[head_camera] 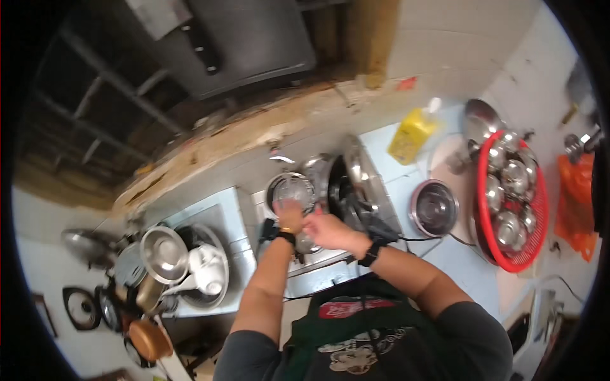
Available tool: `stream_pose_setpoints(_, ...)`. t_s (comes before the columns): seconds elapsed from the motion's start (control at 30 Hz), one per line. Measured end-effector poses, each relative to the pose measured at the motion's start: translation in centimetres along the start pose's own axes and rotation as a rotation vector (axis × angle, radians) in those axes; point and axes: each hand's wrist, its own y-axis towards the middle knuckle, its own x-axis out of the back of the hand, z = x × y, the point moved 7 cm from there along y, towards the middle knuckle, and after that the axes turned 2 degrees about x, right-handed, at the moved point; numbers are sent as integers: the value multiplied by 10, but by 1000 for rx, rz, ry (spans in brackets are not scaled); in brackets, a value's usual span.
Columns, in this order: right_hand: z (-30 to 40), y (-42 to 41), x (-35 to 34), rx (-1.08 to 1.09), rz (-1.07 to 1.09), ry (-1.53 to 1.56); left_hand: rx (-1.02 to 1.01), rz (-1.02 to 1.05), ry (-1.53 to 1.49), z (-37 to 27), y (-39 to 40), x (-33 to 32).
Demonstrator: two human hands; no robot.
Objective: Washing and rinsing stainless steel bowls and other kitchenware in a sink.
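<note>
Both my hands are over a sink [298, 270] crowded with metal cookware. My left hand [289, 218] reaches to the near edge of a round steel pot [291, 185] that appears to have water in it; blur hides whether the fingers grip it. Close beside, my right hand [329, 231] has its fingers bent in towards my left hand, and I cannot tell if something small is between them. A black pan [337, 183] and a large shiny steel vessel [360, 166] lean at the sink's right side. A dark band circles each wrist.
To the right are a yellow pouch [413, 135], a steel bowl [433, 208] and a red plastic basket [517, 265] full of steel vessels. Left stand a steel bowl [164, 255] and a white plastic item [209, 271]. A knife [200, 50] lies on a dark surface above.
</note>
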Motion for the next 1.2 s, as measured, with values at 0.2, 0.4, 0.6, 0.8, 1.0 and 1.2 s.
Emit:
stream_pose_setpoints(0.2, -29, 33, -7, -49, -179, 40, -169, 126, -162, 8, 4, -4)
stream_pose_setpoints(0.4, -28, 64, -7, -127, -314, 51, 330, -9, -1140, 57, 38, 18)
stream_pose_setpoints(0.6, -18, 89, 0, 106, -819, -394, 532, 323, -2337, 17, 55, 57)
stream_pose_setpoints(0.8, -24, 122, 14, -120, -752, -192, 582, 282, -2364, 29, 37, 75)
stream_pose_setpoints(1.0, -11, 129, 21, -23, -789, -181, 587, 156, -2179, 68, 17, 68)
stream_pose_setpoints(1.2, -74, 140, -3, -488, -347, 1137, 691, 300, -2343, 69, 23, 60)
